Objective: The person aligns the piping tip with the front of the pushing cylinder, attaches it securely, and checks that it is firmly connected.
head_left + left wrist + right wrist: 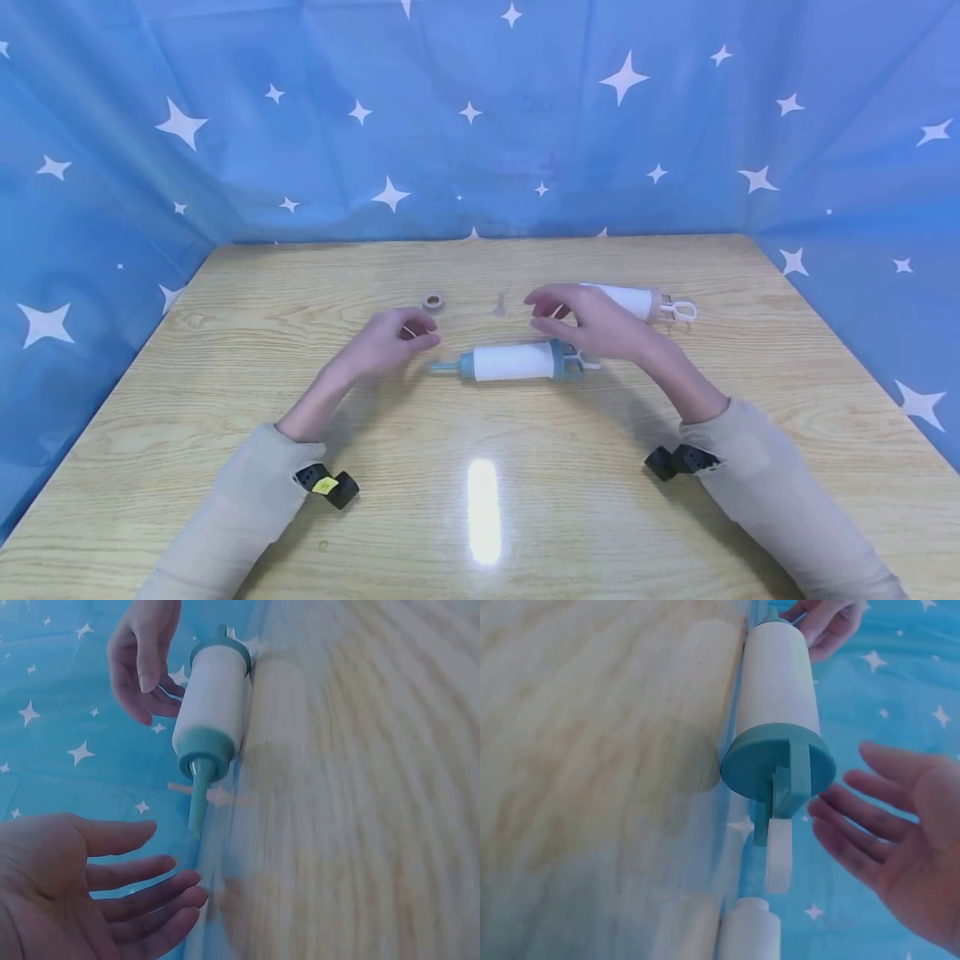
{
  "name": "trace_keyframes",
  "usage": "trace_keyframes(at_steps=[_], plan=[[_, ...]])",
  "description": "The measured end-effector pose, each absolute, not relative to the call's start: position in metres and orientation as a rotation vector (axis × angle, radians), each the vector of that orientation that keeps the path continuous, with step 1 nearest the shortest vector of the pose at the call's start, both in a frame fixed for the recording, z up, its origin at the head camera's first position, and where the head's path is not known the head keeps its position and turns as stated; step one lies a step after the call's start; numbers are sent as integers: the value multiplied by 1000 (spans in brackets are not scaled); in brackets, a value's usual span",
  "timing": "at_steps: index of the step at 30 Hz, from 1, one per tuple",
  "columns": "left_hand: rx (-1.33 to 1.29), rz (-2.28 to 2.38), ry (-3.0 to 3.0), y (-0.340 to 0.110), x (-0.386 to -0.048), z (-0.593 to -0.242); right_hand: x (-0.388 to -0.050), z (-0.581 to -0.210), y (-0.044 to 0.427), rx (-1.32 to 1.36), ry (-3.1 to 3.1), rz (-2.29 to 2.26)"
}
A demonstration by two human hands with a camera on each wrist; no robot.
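Observation:
A white and teal icing syringe point(513, 362) lies on the table, its thin nozzle point(199, 799) to the left and its plunger handle point(780, 851) to the right. Beside the nozzle tip hovers my left hand point(397, 340), fingers loosely bent and holding nothing. My right hand point(592, 321) is held just behind the plunger end, likewise with nothing between thumb and fingers. Both wrist views show a gap between the hands and the syringe. A second syringe, white with pinkish-brown ends point(633, 302), lies behind the right hand, which hides its left part.
Toward the back of the wooden table point(480, 433) lie a small brownish ring point(432, 302) and a small pale nozzle-like piece point(500, 305). A blue curtain point(480, 150) with white stars hangs along the back and sides.

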State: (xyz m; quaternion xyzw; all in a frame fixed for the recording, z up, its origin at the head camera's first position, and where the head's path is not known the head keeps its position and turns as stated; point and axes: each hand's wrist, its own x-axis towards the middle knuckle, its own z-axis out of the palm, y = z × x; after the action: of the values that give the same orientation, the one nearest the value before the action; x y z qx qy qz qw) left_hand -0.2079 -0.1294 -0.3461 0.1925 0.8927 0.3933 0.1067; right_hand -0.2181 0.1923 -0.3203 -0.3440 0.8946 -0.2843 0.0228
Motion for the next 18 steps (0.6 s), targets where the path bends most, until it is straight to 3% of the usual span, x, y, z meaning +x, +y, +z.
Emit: trace_keyframes(at_steps=[18], plan=[[361, 1186, 2692, -129, -241, -355, -257, -326, 162, -786, 2774, -926]])
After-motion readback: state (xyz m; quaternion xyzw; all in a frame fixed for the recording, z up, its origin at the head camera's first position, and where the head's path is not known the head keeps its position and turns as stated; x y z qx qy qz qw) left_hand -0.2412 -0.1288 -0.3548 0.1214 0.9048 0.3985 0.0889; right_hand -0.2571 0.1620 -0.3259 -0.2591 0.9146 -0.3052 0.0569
